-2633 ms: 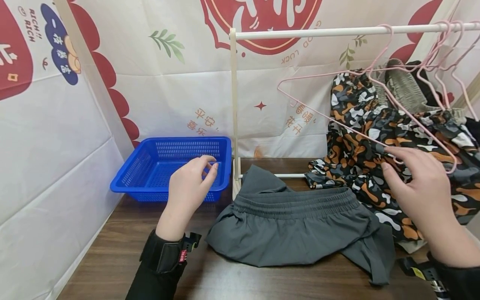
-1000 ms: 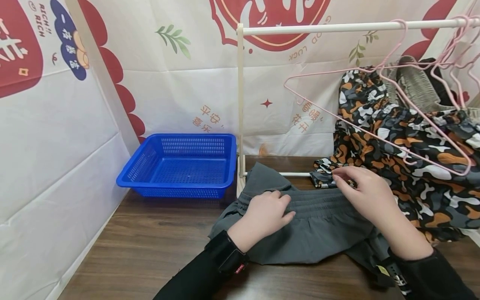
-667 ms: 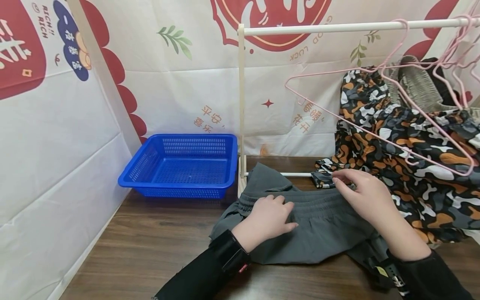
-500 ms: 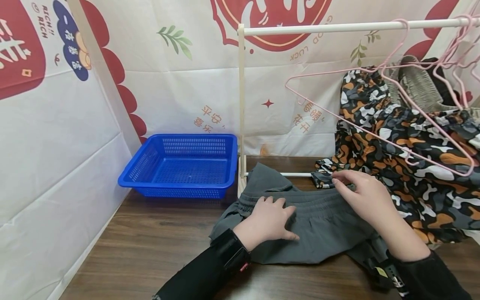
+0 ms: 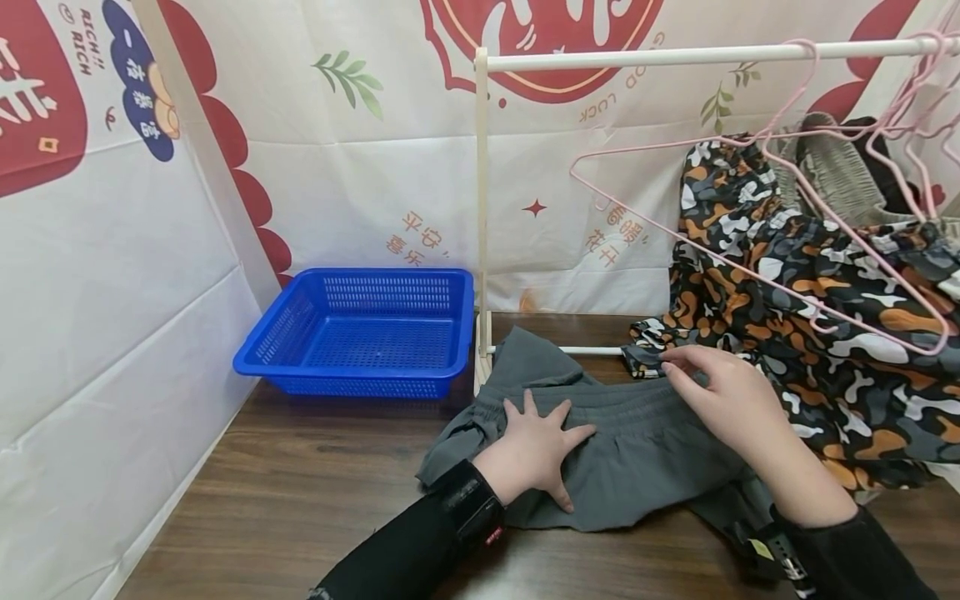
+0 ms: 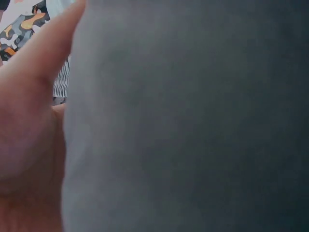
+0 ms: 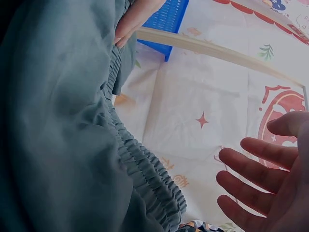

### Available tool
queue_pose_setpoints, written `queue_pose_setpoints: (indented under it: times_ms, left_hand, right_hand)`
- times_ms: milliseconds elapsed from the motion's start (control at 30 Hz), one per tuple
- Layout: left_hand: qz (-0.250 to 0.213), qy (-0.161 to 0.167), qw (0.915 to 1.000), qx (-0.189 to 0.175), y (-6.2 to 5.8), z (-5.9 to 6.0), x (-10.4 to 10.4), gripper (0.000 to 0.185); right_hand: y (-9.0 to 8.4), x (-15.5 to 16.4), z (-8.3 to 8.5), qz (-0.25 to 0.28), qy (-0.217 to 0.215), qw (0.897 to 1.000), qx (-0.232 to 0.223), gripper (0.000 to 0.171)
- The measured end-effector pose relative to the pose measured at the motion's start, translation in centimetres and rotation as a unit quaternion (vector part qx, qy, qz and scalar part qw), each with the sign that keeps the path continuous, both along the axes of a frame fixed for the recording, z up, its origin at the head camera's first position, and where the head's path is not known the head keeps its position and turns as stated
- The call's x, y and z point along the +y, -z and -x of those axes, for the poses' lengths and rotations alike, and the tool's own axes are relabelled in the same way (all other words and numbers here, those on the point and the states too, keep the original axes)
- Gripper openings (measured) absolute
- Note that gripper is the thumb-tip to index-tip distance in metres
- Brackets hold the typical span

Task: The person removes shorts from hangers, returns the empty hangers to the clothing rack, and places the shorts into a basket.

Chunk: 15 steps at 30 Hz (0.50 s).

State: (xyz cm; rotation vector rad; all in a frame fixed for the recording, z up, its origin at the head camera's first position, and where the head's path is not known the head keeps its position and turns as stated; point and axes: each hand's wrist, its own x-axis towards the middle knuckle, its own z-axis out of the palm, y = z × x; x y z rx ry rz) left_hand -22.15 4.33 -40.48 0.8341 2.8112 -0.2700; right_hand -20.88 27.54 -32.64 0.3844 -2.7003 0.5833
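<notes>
Garment (image 5: pixel 637 467) beneath left hand (image 5: pixel 534 447), contact likely

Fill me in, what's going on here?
A person is handling a grey garment on the table. The left hand is spread on it; the right hand is at the right end of its waistband, holding nothing. It isn't on a hanger: a bare pink hanger hangs on the rack in front of camo clothes.
</notes>
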Motion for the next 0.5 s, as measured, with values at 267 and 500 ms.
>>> queue_pose_setpoints:
  times_ms: [267, 500]
  left_hand:
    - [0.001, -0.038, 0.9992, -0.008, -0.45, 0.43, 0.0, 0.091]
    - [-0.006, -0.002, 0.9986, 0.053, -0.54, 0.8, -0.8, 0.063]
  right_hand:
    - [0.3, -0.03, -0.04, -0.007, 0.005, 1.0, 0.006, 0.031]
    - [0.22, 0.18, -0.1, -0.003, 0.0, 1.0, 0.0, 0.033]
